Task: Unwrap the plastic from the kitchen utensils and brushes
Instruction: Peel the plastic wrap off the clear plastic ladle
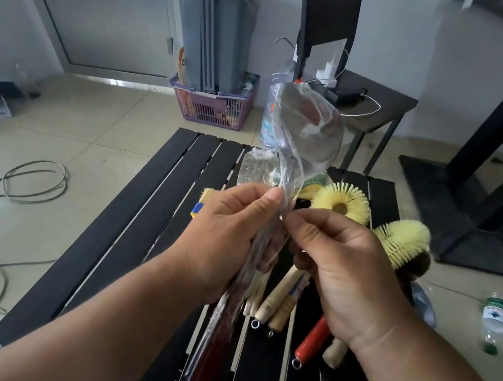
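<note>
Above the black slatted tabletop [146, 205], the left hand [228, 240] grips a plastic-wrapped ladle [308, 126] by its neck; the right hand [341, 266] fingers pinch the wrap, apparently at the neck. Yellow brushes [342, 203] lie beneath.

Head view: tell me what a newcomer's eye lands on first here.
First, the plastic-wrapped ladle raised at centre frame, gripped by the left hand while the right hand pinches the wrap at its neck. Next, the yellow round brushes lying on the black slatted table just behind the hands. Then the grey bin standing in a purple basket by the back wall.
</note>
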